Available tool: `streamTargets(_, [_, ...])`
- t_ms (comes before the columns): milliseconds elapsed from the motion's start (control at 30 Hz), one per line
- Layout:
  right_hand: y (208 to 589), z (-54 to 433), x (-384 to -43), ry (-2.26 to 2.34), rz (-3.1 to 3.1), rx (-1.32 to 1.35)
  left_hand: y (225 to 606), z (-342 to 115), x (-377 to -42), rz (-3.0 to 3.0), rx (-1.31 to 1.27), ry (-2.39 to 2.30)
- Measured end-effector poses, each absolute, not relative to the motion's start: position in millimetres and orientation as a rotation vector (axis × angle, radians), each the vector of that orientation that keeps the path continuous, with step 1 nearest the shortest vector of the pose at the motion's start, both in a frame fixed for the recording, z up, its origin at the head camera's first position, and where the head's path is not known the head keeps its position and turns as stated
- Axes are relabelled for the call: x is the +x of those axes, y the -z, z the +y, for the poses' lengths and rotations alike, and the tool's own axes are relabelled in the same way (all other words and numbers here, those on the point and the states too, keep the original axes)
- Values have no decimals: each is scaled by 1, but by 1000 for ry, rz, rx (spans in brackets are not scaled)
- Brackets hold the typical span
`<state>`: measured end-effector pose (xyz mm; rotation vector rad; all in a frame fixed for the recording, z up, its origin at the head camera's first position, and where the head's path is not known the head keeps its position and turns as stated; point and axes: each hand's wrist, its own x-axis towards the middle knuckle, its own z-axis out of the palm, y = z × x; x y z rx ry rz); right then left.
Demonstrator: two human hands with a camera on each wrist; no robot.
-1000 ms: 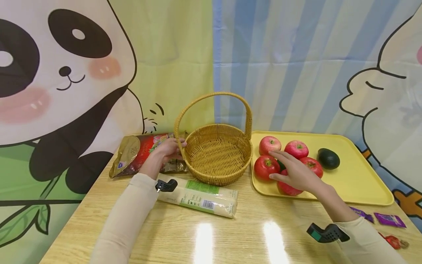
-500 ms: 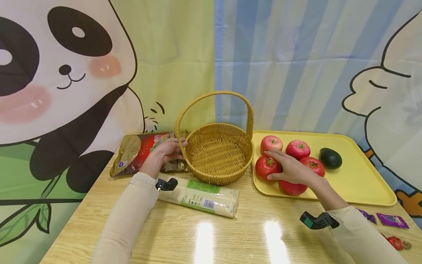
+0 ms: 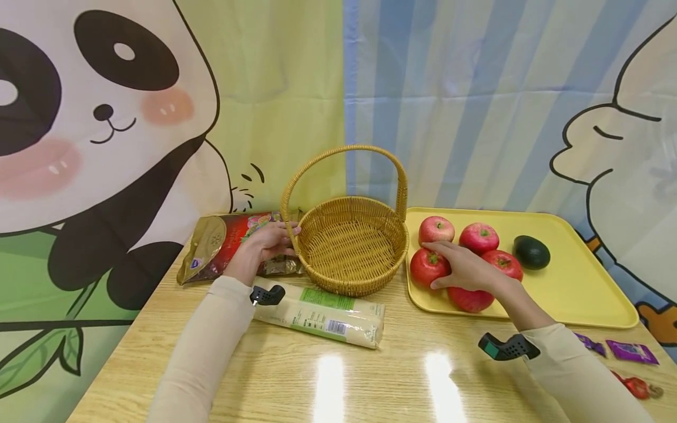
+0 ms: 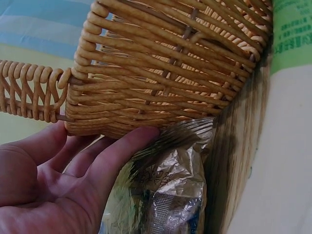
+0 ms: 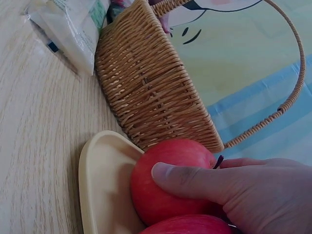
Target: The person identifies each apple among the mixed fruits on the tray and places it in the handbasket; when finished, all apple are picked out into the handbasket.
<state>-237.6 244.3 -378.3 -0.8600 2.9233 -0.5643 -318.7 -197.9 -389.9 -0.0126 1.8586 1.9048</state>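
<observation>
Five apples [image 3: 479, 238] are bunched at the left end of a yellow tray [image 3: 582, 288], with an avocado [image 3: 531, 252] just off to their right. The right hand [image 3: 468, 267] has got hold of the front-left apple [image 3: 426, 269], thumb on the near side and fingers over the top, and yep, that one's sitting in the tray right up against its neighbours. In the right wrist view you can see the thumb pressed into the skin, stem poking up beside it. Left hand [image 3: 270, 239] is gripping the basket [image 3: 351, 276] at its left side, by the foot of the handle [image 3: 346, 148], which stands up in an arch. The basket's upright on the table [image 3: 391, 376], just beside the tray. Behind that hand there's a shiny red and gold bag [image 3: 227, 241], plus a pale pack [image 3: 328, 314] lying in front of the basket. Couple of purple sweets [image 3: 632, 352] and a red sweet [image 3: 636, 388] are over by the right sleeve [image 3: 582, 376]. Panda backdrop [image 3: 127, 135] at the back, pretty cute tbh.
</observation>
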Motion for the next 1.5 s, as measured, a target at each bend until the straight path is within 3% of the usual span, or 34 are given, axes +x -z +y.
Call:
streamTargets(767, [379,241,-236,614,2981,-834,392,-197,-319,1865,10,-1897])
streamTargets(1500, [336,235,-220,568,3043,-892,390,-198,-317,1867,-11,-1893])
